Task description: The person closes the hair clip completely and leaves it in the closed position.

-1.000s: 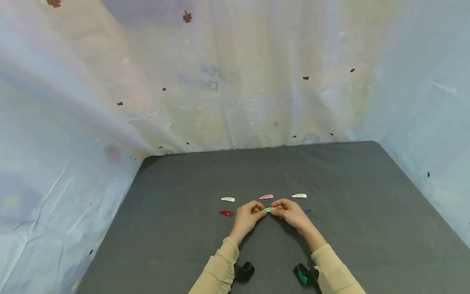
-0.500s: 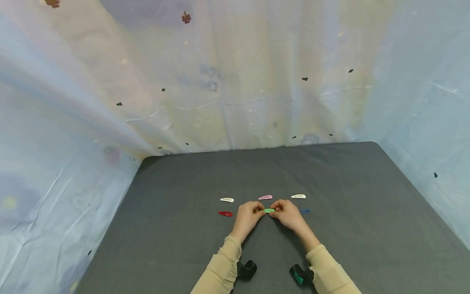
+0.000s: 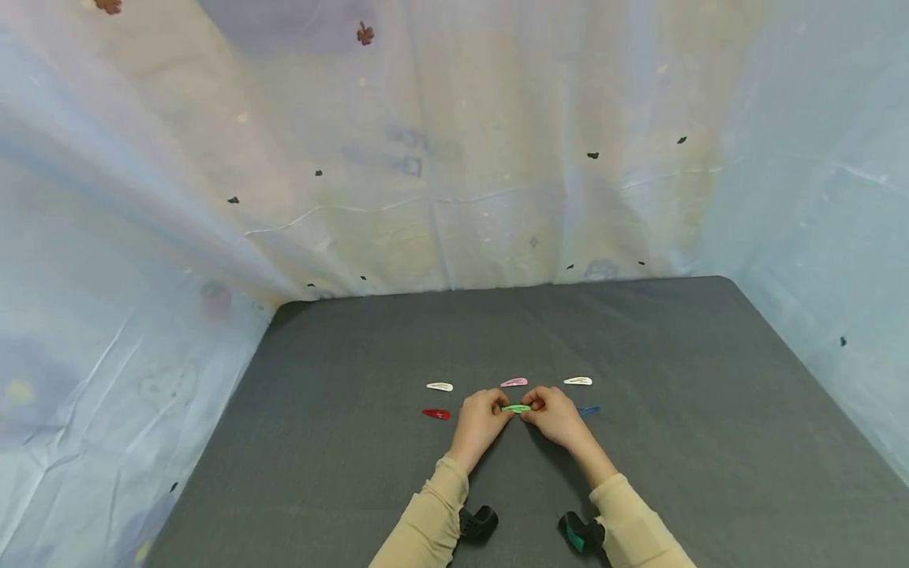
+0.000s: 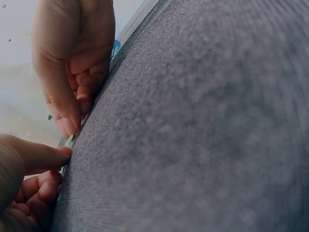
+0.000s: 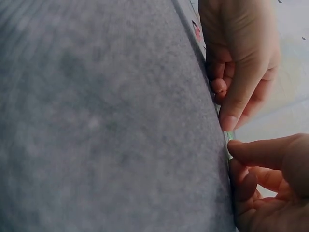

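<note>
A green snap hair clip [image 3: 516, 409] lies level at the surface of the grey table, between two hands. My left hand [image 3: 479, 426] pinches its left end with thumb and fingers. At the other end, my right hand [image 3: 562, 420] pinches it the same way. Both wrist views show the thumbs close together, with only a sliver of the green clip [image 4: 70, 141] visible. A red hair clip [image 3: 436, 413] lies left of my left hand. Just beyond my right hand is a blue hair clip [image 3: 589, 410], partly covered by it.
Behind the hands, a white hair clip [image 3: 439, 386], a pink one [image 3: 514, 382] and a second white clip [image 3: 578, 380] form a row. Pale printed curtains [image 3: 454, 158] border the grey table [image 3: 341, 355] at the back and sides.
My right hand has shifted slightly left and down, uncovering more of the blue hair clip. The green hair clip has come slightly lower and more level, still between both hands.
</note>
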`<state>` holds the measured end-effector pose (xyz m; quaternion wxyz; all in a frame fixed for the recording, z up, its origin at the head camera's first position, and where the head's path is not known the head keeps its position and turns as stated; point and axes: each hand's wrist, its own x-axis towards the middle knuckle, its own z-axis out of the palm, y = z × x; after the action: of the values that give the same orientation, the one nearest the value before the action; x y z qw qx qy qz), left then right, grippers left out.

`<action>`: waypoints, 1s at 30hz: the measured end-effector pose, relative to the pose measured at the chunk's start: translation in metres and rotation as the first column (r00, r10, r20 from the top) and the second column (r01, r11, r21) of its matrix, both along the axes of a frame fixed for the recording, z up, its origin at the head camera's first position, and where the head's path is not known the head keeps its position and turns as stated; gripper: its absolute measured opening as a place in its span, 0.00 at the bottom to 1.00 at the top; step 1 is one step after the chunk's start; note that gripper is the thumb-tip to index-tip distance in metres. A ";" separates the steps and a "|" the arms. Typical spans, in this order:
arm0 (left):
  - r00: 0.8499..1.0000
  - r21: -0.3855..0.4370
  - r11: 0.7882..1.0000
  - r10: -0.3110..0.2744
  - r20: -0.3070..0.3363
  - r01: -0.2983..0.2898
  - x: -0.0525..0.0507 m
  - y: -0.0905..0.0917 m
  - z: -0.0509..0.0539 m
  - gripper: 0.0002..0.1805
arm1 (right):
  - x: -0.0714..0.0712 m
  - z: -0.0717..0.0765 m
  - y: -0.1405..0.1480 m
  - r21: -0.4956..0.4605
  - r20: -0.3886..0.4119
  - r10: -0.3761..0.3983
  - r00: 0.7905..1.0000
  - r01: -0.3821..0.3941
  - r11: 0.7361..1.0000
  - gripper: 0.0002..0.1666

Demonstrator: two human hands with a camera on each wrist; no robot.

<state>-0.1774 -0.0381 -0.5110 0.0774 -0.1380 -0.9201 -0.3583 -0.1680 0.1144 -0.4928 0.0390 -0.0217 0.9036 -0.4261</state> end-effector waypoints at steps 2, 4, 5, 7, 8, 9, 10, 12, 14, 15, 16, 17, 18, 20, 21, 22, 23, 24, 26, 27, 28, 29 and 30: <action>1.000 -0.003 1.000 0.000 -0.004 0.000 0.000 0.000 0.001 0.04 | 0.001 0.001 0.001 -0.011 0.009 0.002 1.000 -0.002 1.000 0.08; 1.000 0.000 1.000 -0.001 -0.004 0.001 0.001 0.000 0.002 0.04 | 0.001 0.002 0.001 -0.027 0.016 0.005 1.000 -0.005 1.000 0.09; 1.000 -0.001 1.000 -0.001 -0.003 0.001 0.001 0.000 0.002 0.04 | 0.001 0.002 0.002 -0.033 0.018 0.005 1.000 -0.004 0.999 0.09; 1.000 0.000 1.000 0.003 -0.007 -0.003 0.002 0.000 0.003 0.05 | 0.002 0.003 0.002 -0.046 0.021 0.004 1.000 -0.003 0.999 0.10; 1.000 -0.001 1.000 0.006 -0.008 -0.006 0.003 0.000 0.003 0.05 | 0.002 0.004 0.003 -0.052 0.022 0.006 1.000 -0.005 0.999 0.10; 1.000 -0.002 1.000 0.012 -0.010 -0.012 0.004 0.000 0.004 0.05 | 0.003 0.004 0.004 -0.059 0.021 0.011 1.000 -0.010 0.998 0.11; 1.000 -0.006 1.000 0.020 -0.010 -0.020 0.004 0.000 0.004 0.05 | 0.003 0.004 0.004 -0.063 0.015 0.015 1.000 -0.014 0.998 0.11; 0.999 -0.015 0.999 0.031 -0.018 -0.032 0.006 0.001 0.006 0.05 | 0.004 0.004 0.006 -0.085 0.009 0.021 1.000 -0.020 0.996 0.12; 0.999 -0.022 0.999 0.034 -0.021 -0.035 0.008 0.004 0.009 0.05 | 0.006 0.006 0.009 -0.108 -0.008 0.028 1.000 -0.029 0.994 0.12; 0.999 -0.022 0.999 0.032 -0.023 -0.033 0.009 0.006 0.011 0.05 | 0.007 0.007 0.011 -0.119 -0.019 0.030 0.999 -0.032 0.992 0.13; 0.999 -0.023 0.999 0.030 -0.029 -0.031 0.011 0.008 0.013 0.05 | 0.008 0.009 0.014 -0.125 -0.029 0.030 0.999 -0.034 0.992 0.13; 0.999 -0.017 0.999 0.028 -0.039 -0.029 0.012 0.011 0.015 0.04 | 0.009 0.010 0.016 -0.129 -0.038 0.030 0.999 -0.035 0.991 0.13; 0.998 -0.012 1.000 0.028 -0.049 -0.028 0.013 0.014 0.017 0.04 | 0.010 0.012 0.019 -0.130 -0.050 0.033 0.998 -0.039 0.991 0.14; 0.997 0.001 1.000 0.030 -0.066 -0.030 0.015 0.021 0.020 0.03 | 0.011 0.015 0.025 -0.120 -0.068 0.030 0.997 -0.038 0.992 0.15; 0.997 0.009 0.999 0.031 -0.074 -0.031 0.017 0.025 0.021 0.03 | 0.012 0.017 0.028 -0.114 -0.076 0.028 0.997 -0.037 0.993 0.15; 0.996 0.020 0.999 0.033 -0.080 -0.032 0.018 0.029 0.022 0.03 | 0.012 0.019 0.032 -0.105 -0.083 0.028 0.996 -0.037 0.994 0.16; 0.996 0.033 0.999 0.031 -0.082 -0.029 0.019 0.034 0.023 0.02 | 0.012 0.021 0.036 -0.099 -0.088 0.024 0.996 -0.032 0.995 0.16; 0.996 0.041 0.999 0.028 -0.085 -0.025 0.020 0.038 0.024 0.03 | 0.013 0.023 0.040 -0.097 -0.091 0.019 0.996 -0.028 0.995 0.17; 0.997 0.057 0.998 0.011 -0.081 -0.007 0.023 0.047 0.026 0.03 | 0.013 0.026 0.049 -0.087 -0.094 0.009 0.996 -0.017 0.996 0.17; 0.997 0.060 0.998 0.001 -0.076 0.004 0.025 0.051 0.026 0.04 | 0.014 0.027 0.053 -0.083 -0.094 0.004 0.996 -0.012 0.997 0.18; 0.997 0.063 0.998 -0.011 -0.076 0.015 0.026 0.055 0.026 0.04 | 0.014 0.028 0.058 -0.083 -0.090 -0.005 0.996 -0.003 0.997 0.18; 0.997 0.060 0.998 -0.021 -0.074 0.026 0.027 0.059 0.027 0.04 | 0.015 0.028 0.062 -0.086 -0.086 -0.015 0.996 0.007 0.996 0.18; 0.997 0.055 0.998 -0.030 -0.070 0.034 0.028 0.062 0.027 0.04 | 0.015 0.028 0.066 -0.091 -0.080 -0.021 0.997 0.014 0.996 0.18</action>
<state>-0.1493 0.0243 -0.4844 0.1071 -0.1627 -0.9041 -0.3803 -0.1525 0.1803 -0.4649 -0.0024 -0.0327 0.8844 -0.4656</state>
